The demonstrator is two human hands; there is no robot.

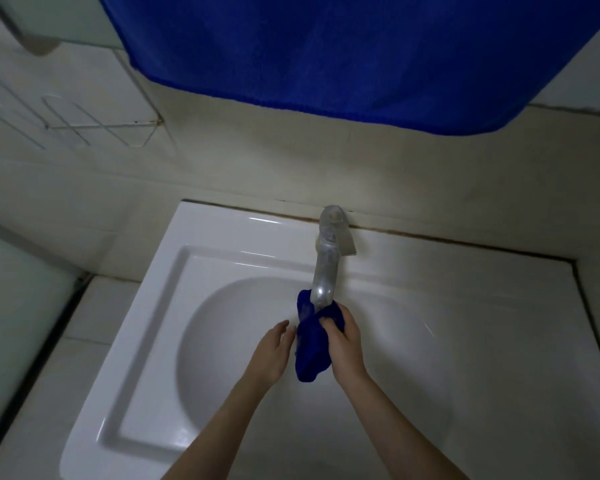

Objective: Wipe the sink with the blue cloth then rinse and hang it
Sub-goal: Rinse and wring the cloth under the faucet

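Under the tap (324, 268) spout, just ahead of both hands, blue cloth (310, 344) bunched up over the sink (146, 306) bowl. Right hand (343, 344) grips the wad, fingers curled into it; left hand (272, 351) straight-fingered just beside it on the left, contact unclear. Looks like rinse stage, so wiping likely done; water flow too blurry to confirm. Left to do: wring, hang. Big blue towel (361, 53) hangs well above the hands, wire rack (84, 129) up-left
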